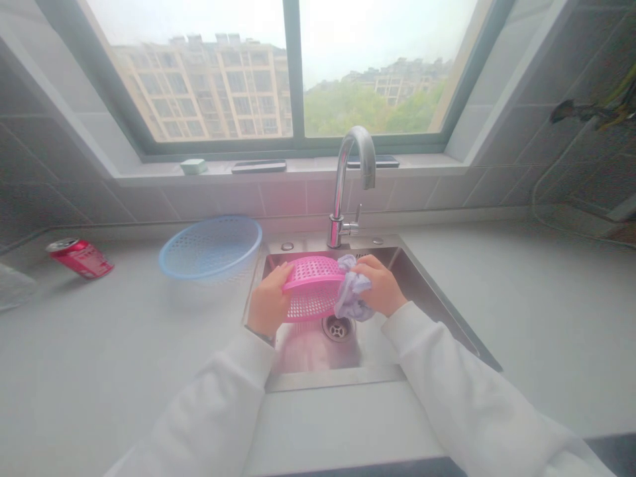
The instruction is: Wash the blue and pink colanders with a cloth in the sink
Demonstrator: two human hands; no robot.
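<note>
A pink plastic colander (pixel 313 301) is held tilted on its side above the sink (pixel 318 379). My left hand (pixel 271 301) is closed on its left rim. At the right rim, my right hand (pixel 381 285) is closed on a crumpled pale lilac cloth (pixel 354 295), which presses against the colander. Some of the right fingers are hidden behind the cloth. Beneath the colander, the drain (pixel 338 328) shows in the sink floor.
A chrome faucet (pixel 342 185) rises behind the sink. On the left counter stand a blue colander (pixel 211 248) and a red can (pixel 82 258), with clear plastic (pixel 14 286) at the edge. A pale green block (pixel 193 166) and a flat dark-topped object (pixel 259 166) lie on the windowsill.
</note>
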